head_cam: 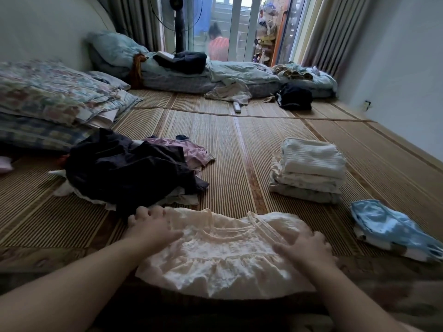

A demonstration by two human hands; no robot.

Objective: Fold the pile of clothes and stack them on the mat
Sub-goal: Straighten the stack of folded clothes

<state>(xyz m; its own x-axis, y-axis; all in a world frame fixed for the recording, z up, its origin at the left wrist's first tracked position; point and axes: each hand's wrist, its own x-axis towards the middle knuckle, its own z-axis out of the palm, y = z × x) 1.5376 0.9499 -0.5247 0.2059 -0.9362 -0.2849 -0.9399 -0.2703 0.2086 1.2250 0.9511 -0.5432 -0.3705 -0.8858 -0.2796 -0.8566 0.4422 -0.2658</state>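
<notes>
On the woven mat (239,152) a cream frilled dress (215,255) lies spread; left hand (148,226) presses its left side, fingers splayed; right hand (304,248) rests flat on its right side.

Two hands: left hand (153,226), right hand (304,248). One cream dress (223,257). One unfolded pile (129,168), with at least one dark garment and one pink garment showing. One folded stack (309,168), about four layers. One blue garment (388,226), lying alone. At least two mats (239,144), seam between. About three pillows (48,92), exact count unclear. One remote (236,107). One fan (178,25). Two curtains (335,32). One person (218,44) at doorway.
</notes>
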